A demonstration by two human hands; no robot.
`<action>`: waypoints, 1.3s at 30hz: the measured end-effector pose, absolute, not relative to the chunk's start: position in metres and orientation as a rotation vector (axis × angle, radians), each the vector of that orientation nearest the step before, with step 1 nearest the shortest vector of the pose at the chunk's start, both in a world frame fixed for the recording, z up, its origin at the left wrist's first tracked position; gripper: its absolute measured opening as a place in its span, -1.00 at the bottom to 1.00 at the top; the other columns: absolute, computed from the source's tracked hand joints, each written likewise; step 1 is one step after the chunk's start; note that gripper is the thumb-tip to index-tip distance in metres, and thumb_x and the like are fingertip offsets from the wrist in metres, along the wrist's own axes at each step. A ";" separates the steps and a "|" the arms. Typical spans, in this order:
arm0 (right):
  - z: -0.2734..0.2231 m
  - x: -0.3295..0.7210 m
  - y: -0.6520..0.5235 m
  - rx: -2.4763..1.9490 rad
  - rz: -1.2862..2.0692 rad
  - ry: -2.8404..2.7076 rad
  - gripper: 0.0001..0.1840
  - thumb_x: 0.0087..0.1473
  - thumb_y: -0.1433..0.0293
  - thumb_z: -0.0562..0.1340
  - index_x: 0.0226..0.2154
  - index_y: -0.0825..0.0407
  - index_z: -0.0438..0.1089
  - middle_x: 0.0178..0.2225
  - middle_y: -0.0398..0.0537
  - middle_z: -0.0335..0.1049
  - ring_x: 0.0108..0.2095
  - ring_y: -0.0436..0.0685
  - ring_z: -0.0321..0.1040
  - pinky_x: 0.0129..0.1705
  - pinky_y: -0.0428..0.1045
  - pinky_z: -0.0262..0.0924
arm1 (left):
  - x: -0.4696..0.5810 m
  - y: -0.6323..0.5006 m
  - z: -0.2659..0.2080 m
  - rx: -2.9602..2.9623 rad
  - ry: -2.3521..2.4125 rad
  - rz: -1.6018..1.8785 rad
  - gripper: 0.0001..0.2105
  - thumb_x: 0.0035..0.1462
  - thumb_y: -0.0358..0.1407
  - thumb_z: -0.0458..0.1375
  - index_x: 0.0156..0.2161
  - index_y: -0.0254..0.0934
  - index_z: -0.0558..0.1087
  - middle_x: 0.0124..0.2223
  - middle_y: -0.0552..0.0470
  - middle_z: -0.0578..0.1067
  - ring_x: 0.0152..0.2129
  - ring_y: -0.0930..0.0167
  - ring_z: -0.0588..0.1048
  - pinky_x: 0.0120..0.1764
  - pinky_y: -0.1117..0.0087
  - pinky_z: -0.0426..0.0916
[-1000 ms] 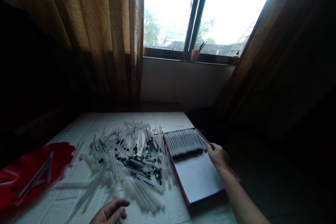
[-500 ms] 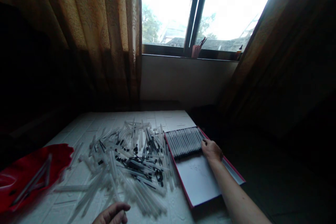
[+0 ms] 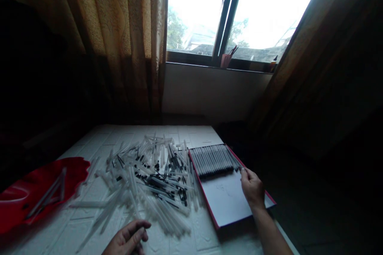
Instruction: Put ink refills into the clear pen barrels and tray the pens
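Observation:
My right hand (image 3: 253, 189) is over the right side of a shallow red-edged box (image 3: 206, 203). Its thumb and fingertips pinch the dark lower end of a clear pen (image 3: 234, 157), at the right end of a row of pens (image 3: 209, 159). These lie side by side across the box's far half, black ends toward me. My left hand (image 3: 128, 239) rests low at the table's near side, fingers loosely bent, thumb and index a little apart, nothing visible in it. Beyond it spreads a loose heap of clear pen barrels (image 3: 167, 215), with dark refills (image 3: 160, 183) and small black caps among them.
A red scalloped tray (image 3: 44, 179) with a few clear tubes stands on the left of the white brick-patterned table (image 3: 98, 139). On the window sill are a pink cup (image 3: 226, 60) with sticks and a small bottle (image 3: 273, 64). Curtains (image 3: 119, 48) hang either side.
My right hand has shifted right and toward me along the box, to the row's right end. My left hand has risen slightly into view. The whole view has turned a little.

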State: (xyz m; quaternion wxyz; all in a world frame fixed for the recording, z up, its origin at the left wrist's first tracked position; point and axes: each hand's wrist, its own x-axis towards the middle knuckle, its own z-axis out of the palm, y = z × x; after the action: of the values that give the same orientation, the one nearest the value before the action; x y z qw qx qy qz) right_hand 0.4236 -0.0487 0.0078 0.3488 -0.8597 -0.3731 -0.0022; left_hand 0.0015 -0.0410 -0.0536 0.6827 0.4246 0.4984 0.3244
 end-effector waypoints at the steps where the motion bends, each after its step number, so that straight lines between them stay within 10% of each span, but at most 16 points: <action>1: 0.004 0.408 -0.059 -2.171 -0.009 -1.002 -0.51 0.20 0.28 -0.05 -0.15 0.22 0.48 -0.20 0.27 0.51 -0.16 0.30 0.45 -0.19 0.03 0.31 | 0.002 -0.041 -0.052 0.953 1.107 0.736 -0.38 -0.41 0.19 0.39 -0.31 -0.25 0.52 -0.51 0.10 0.44 -0.71 0.45 0.46 -0.85 0.62 0.16; 12: -0.026 0.235 -0.110 -1.265 -0.070 -1.767 -0.72 0.24 0.47 0.03 -0.25 0.01 0.45 -0.43 -0.02 0.45 -0.44 0.09 0.47 -0.41 -0.10 0.35 | 0.004 -0.048 -0.026 1.060 1.082 0.848 -0.47 -0.25 0.13 0.37 -0.27 -0.26 0.50 -0.48 0.10 0.44 -0.65 0.43 0.49 -0.80 0.60 0.25; 27: 0.001 0.257 -0.049 -1.803 -0.184 -1.911 -0.72 0.10 0.54 0.13 -0.16 0.01 0.46 -0.17 0.05 0.48 -0.18 0.17 0.43 -0.14 -0.02 0.29 | 0.004 -0.048 -0.041 0.997 1.098 0.864 -0.48 -0.27 0.11 0.38 -0.30 -0.27 0.49 -0.51 0.12 0.43 -0.69 0.45 0.47 -0.82 0.62 0.18; 39: 0.012 0.265 -0.024 -1.953 -0.127 -2.061 -0.82 0.05 0.58 0.23 -0.39 -0.01 0.48 -0.30 0.01 0.50 -0.27 0.18 0.41 -0.30 -0.06 0.20 | 0.010 -0.060 -0.043 1.001 1.161 0.919 -0.54 -0.17 0.09 0.36 -0.32 -0.28 0.54 -0.50 0.09 0.44 -0.70 0.50 0.42 -0.82 0.65 0.12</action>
State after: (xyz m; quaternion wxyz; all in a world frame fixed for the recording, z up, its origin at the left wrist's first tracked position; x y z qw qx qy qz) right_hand 0.2647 -0.0243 0.0120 0.1493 -0.6795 -0.7169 -0.0442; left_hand 0.0101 -0.0599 -0.0430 0.6265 0.4364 0.5064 0.4007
